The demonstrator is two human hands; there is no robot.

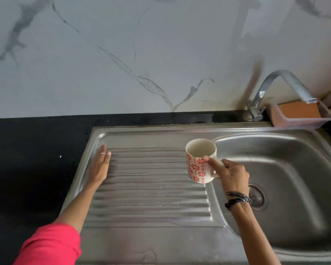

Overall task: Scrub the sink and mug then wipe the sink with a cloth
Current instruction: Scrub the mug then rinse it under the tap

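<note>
The right hand grips the flowered mug by its handle, thumb on the wall; the left hand lies flat, fingers together, on the sink's drainboard

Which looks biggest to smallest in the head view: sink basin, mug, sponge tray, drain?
1. Sink basin
2. Sponge tray
3. Mug
4. Drain
Tray and mug look close; the mug is nearer, so that order is unsure.

I see a white mug with red flower print, upright and empty, at the right end of the ribbed drainboard, just beside the basin. The stainless steel sink looks dull and streaked, its round drain at the basin's bottom.
</note>
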